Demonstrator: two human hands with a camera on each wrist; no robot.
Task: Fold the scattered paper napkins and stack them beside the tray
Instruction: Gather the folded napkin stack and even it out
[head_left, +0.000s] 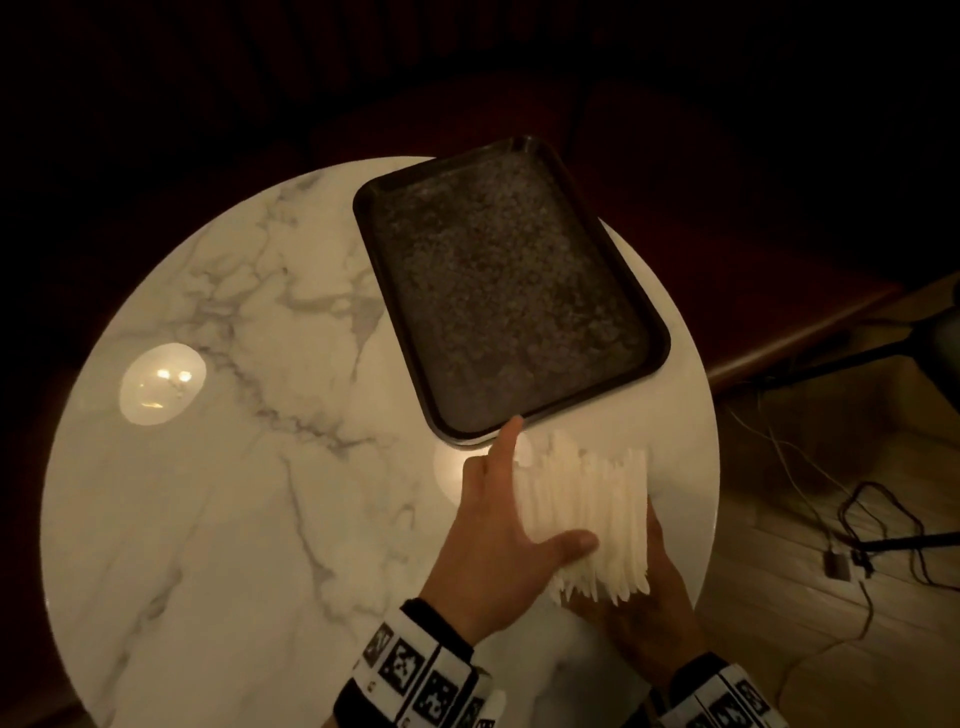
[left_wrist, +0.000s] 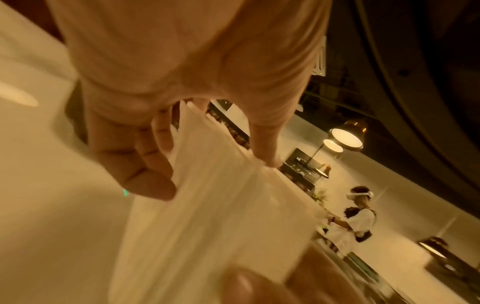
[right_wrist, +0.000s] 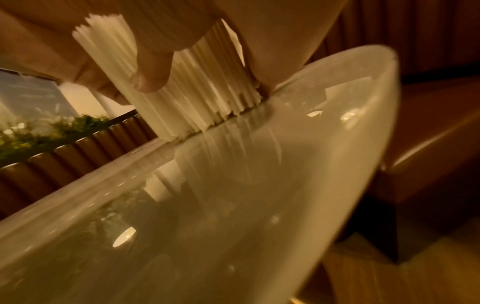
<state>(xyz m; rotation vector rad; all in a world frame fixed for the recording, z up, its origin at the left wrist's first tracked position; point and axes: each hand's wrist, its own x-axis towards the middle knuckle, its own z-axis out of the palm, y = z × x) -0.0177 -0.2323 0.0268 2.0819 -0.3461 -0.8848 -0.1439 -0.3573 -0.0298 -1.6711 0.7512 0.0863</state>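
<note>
1. Writing: none can be read anywhere — the wristbands (head_left: 415, 675) carry only black-and-white square marker patterns.
2. Napkins (head_left: 587, 525): a thick white bundle of many folded sheets, standing on edge on the table (head_left: 234, 467), edges fanned and uneven, near the table's right edge and just beside the near short rim of the tray (head_left: 519, 296).
3. Left hand (head_left: 498, 545): presses the bundle's left face with straight fingers, thumb laid across the top edges, forefinger reaching to the tray's rim.
4. Right hand (head_left: 649, 597): flat against the bundle's right face; the right wrist view shows its thumb on the sheets' edges — the napkins are squeezed between both hands.
5. Tray: dark, rectangular, speckled floor, at the table's far right edge, one corner overhanging.
</note>
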